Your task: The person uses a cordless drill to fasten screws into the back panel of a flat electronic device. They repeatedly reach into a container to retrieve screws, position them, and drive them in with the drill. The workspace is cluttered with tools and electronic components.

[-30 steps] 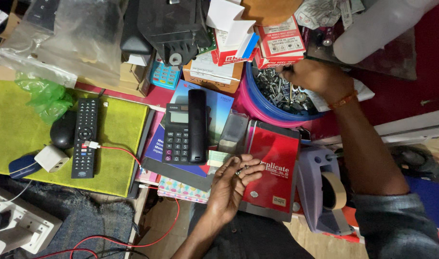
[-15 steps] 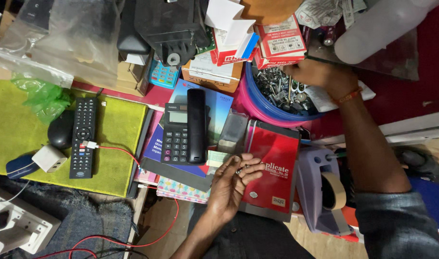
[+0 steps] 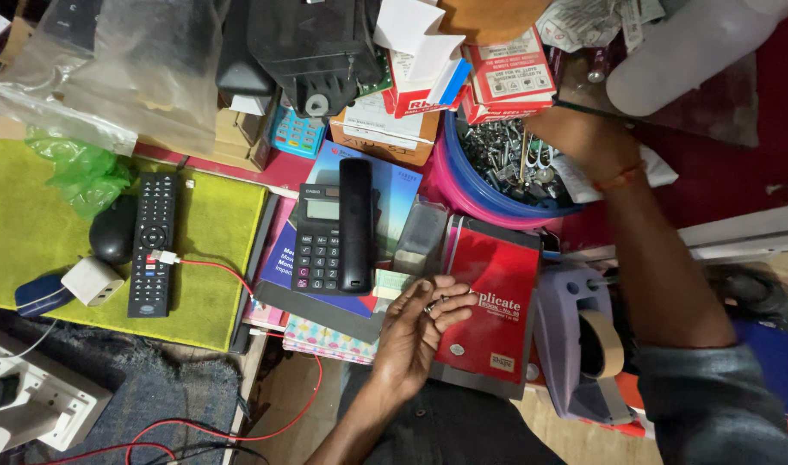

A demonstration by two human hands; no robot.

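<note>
Cluttered from edge to edge, your table (image 3: 721, 172) carries a yellow-green mat (image 3: 213, 258) at the left with a remote (image 3: 153, 245), a mouse (image 3: 112, 228) and a white charger (image 3: 91, 281) on it. In the middle a calculator (image 3: 318, 237) and a black handset (image 3: 356, 224) lie on a blue booklet (image 3: 394, 194), and a tape dispenser (image 3: 583, 344) sits low at the right.

Your right hand (image 3: 579, 138) reaches into the bowl (image 3: 476, 194), a blue one nested in a pink one, filled with screws (image 3: 497, 151) and other small metal parts. Its fingers are curled down among the parts, and you seem to pinch one or two thin pieces, though I cannot tell for sure what is gripped.

Your left hand (image 3: 420, 331) rests palm up and loosely cupped on the lower left corner of the red notebook (image 3: 489, 301), just below the bowl. A small dark piece, perhaps a screw, lies in the half-open fingers (image 3: 446, 301); it is too small to name.

So far, at most one small part has come out to the left hand; the bowl is still heaped, so nearly all of the picking seems left.

Against the frame half a second ago, your right hand has shifted a little deeper over the bowl, while the left hand has kept its place on the notebook, and nothing else on the table has moved.
</note>
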